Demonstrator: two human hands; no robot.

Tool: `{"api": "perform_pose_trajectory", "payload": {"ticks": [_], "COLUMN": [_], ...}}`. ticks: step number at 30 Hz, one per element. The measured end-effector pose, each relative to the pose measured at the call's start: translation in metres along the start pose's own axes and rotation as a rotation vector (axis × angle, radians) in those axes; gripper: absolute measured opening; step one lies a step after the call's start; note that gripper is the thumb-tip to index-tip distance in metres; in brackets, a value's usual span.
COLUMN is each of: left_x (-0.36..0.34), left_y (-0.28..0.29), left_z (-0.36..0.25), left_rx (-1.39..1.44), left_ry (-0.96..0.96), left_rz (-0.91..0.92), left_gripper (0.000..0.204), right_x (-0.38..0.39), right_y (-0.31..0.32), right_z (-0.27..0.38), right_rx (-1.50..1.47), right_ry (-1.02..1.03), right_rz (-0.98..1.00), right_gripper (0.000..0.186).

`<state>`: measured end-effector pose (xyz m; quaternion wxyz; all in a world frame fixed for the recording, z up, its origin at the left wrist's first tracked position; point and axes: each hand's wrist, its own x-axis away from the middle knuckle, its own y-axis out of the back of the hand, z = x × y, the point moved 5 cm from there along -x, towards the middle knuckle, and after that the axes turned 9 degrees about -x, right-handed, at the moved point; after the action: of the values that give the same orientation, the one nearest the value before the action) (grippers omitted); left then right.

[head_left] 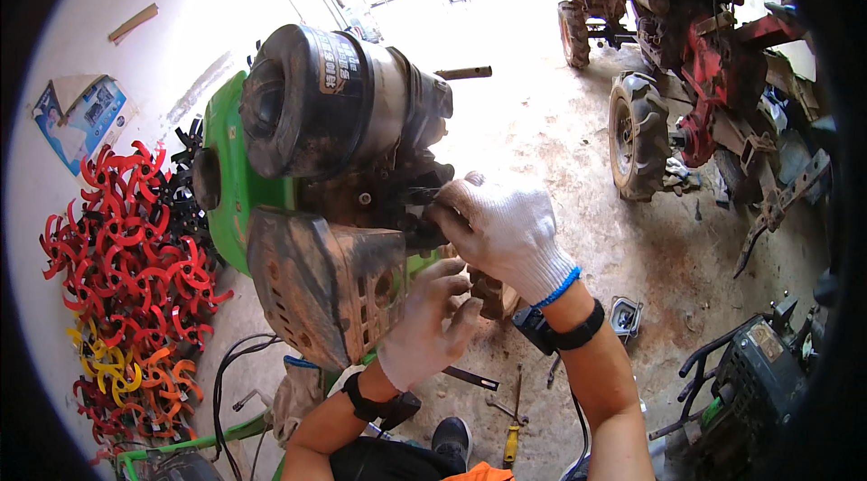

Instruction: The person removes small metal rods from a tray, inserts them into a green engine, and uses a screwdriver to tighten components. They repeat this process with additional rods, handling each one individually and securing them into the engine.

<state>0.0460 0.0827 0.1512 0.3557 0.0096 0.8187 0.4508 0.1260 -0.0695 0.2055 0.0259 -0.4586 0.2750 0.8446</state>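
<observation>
My right hand (506,224), in a white knit glove with a blue cuff, reaches into the dark side of a small engine (366,201). Its fingers are drawn together at a black part there, and whatever they grip is hidden. My left hand (424,323), in a pale dirty glove, hovers lower down beside the engine's mud-stained perforated metal cover (334,287). Its fingers are bent but apart, with nothing visible between them. Above the cover sits a large black round air filter (302,102), in front of a green fuel tank (230,183).
Red, yellow and orange tiller blades (144,255) are heaped by the left wall. A screwdriver with a yellow handle (511,443) and a wrench lie on the floor. A red tractor (713,74) stands at the right, a black-framed machine (754,373) below it. A small metal tray (625,317) lies between.
</observation>
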Motion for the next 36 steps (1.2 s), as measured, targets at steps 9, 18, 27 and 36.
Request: {"api": "perform_pose_trajectory", "payload": {"ticks": [9,18,27,36], "left_x": [0.000,0.001,0.002,0.001], "left_y": [-0.001,0.000,-0.001,-0.001], "left_z": [-0.003,-0.002,-0.001,-0.003], "left_rx": [-0.002,-0.028,-0.020,-0.038], "left_ry": [-0.009,0.013,0.006,0.031], "left_rz": [-0.005,0.025,0.015,0.051], "left_gripper": [0.034,0.034,0.034,0.032], "right_x": [-0.007,-0.012,-0.003,0.001], "right_y": [-0.008,0.000,0.001,-0.003], "right_z": [0.002,0.008,0.011,0.009], "right_rx": [0.058,-0.045,0.016,0.055], "right_ry": [-0.091,0.035,0.054,0.052], "right_rz": [0.045,-0.118,-0.144,-0.147], "right_gripper": [0.022,0.030,0.031,0.030]}}
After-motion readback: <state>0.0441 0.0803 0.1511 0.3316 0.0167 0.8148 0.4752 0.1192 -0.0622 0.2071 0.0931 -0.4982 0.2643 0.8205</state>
